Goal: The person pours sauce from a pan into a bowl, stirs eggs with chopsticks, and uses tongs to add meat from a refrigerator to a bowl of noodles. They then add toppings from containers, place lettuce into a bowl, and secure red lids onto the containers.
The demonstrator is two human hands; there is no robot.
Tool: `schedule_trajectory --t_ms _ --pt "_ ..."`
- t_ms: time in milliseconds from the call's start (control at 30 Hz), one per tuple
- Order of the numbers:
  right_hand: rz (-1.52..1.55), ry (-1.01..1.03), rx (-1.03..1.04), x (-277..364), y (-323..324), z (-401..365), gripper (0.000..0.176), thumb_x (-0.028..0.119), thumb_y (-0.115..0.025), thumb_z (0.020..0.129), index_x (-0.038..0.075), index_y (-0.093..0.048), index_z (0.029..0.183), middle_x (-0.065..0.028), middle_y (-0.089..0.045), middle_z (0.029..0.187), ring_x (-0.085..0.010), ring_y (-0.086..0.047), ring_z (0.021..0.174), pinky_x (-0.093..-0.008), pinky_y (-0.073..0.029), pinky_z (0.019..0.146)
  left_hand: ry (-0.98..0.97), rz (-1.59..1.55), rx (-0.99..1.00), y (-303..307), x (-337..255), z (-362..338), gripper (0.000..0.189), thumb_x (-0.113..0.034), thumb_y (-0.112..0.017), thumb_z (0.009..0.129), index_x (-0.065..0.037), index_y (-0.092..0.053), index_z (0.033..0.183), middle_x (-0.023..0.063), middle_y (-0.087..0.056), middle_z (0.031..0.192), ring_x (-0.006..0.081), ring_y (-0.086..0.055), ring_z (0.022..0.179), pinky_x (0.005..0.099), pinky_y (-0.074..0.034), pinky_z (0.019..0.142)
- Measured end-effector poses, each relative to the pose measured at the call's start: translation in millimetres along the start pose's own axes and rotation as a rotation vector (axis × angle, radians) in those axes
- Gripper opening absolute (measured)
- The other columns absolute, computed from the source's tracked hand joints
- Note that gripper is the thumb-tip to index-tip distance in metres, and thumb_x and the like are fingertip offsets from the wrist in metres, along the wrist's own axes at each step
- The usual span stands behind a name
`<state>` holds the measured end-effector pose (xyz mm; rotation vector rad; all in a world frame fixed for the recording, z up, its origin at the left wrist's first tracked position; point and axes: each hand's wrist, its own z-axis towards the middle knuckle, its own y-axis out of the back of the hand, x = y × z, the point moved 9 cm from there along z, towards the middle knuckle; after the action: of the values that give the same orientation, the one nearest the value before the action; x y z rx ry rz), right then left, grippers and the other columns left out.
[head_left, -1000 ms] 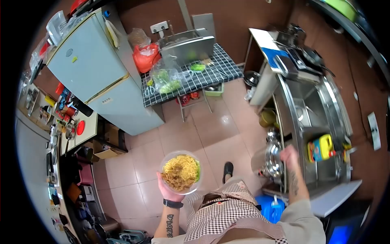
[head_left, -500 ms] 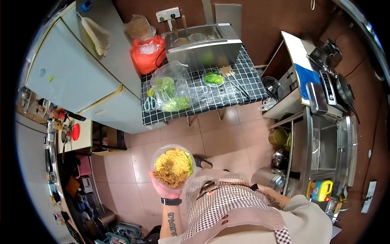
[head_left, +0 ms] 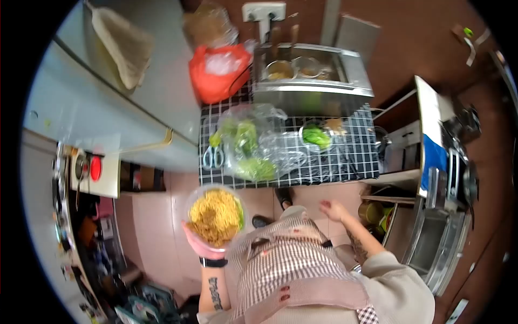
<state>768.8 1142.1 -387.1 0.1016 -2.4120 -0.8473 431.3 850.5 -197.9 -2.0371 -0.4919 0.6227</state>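
Note:
My left hand (head_left: pixel 200 242) is closed around the lower left side of a clear plastic bowl (head_left: pixel 190 201), holding it level above the floor. Yellow noodles (head_left: pixel 218 205) fill it, with brown shredded topping (head_left: pixel 210 229) at the near side and some green leaf at the right edge. My right hand (head_left: pixel 333 210) hangs in the air in front of the table, holding nothing, its fingers loosely apart and a little blurred. On the table, leafy greens (head_left: pixel 315 137) lie in a small dish, nearer to my right hand. Clear plastic bags with lettuce (head_left: pixel 256 168) and scissors (head_left: pixel 212 157) lie left of them.
The checked table (head_left: pixel 345 171) stands ahead, carrying a steel cooker (head_left: pixel 313 97) with strainer baskets and a red bag (head_left: pixel 218 78). A fridge (head_left: pixel 140 113) is on the left; a steel sink (head_left: pixel 431 237) and a shelf with pots are on the right.
I have come closer to the table. The noodle bowl has moved forward with my left hand. My right hand, hidden beside my apron before, has swung out into view.

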Motion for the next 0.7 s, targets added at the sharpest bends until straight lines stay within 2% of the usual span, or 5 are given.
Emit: schedule_trajectory --t_ms 100,200,267,400,700 --pt "0.048 0.080 0.240 101.9 21.7 54.3 0.036 0.034 -0.067 0.091 0.005 -0.071 0.112 -0.0129 -0.073 0.097 -0.0237 -0.069 0.088 -0.0335 -0.053 0.079 -0.128 -0.143 -0.271 16.0 -22.0 12.9 0.086 -0.071 -0.037 0.092 -0.009 -0.034 0.152 0.0176 -0.039 0.152 0.0409 -0.042 0.136 0.0602 -0.036 0.110" --pt "-0.018 0.366 0.373 204.1 37.5 78.7 0.029 0.036 -0.069 0.089 0.012 -0.074 0.104 -0.0074 -0.073 0.084 -0.0205 -0.067 0.072 -0.0335 -0.053 0.069 -0.258 -0.274 -0.180 2.6 -34.0 17.0 0.086 -0.072 -0.037 0.092 -0.008 -0.037 0.150 0.0171 -0.041 0.151 0.0406 -0.042 0.135 0.0606 -0.036 0.110" --pt "-0.076 0.305 0.660 242.7 16.7 96.0 0.027 0.030 -0.067 0.092 0.009 -0.073 0.108 -0.0089 -0.074 0.091 -0.0191 -0.068 0.084 -0.0338 -0.052 0.078 -0.244 -0.228 -0.130 0.3 -40.0 13.0 0.082 -0.069 -0.038 0.095 -0.006 -0.038 0.148 0.0176 -0.043 0.149 0.0397 -0.044 0.134 0.0582 -0.037 0.110" --pt "-0.290 0.391 0.719 329.7 -26.8 117.3 0.027 0.029 -0.070 0.090 0.009 -0.074 0.109 -0.0077 -0.074 0.100 -0.0198 -0.068 0.089 -0.0333 -0.053 0.083 -0.458 -0.254 -0.222 18.2 -91.2 -3.0 0.081 -0.067 -0.033 0.097 -0.004 -0.039 0.148 0.0205 -0.043 0.149 0.0415 -0.043 0.135 0.0592 -0.034 0.112" --pt "-0.426 0.543 1.059 482.2 -255.5 78.0 0.036 0.028 -0.069 0.091 0.002 -0.069 0.117 -0.0087 -0.073 0.099 -0.0133 -0.066 0.080 -0.0308 -0.054 0.073 -0.785 -0.423 -0.235 137.3 -230.6 -96.1 0.079 -0.067 -0.024 0.099 -0.007 -0.034 0.151 0.0199 -0.038 0.152 0.0415 -0.039 0.138 0.0604 -0.033 0.112"
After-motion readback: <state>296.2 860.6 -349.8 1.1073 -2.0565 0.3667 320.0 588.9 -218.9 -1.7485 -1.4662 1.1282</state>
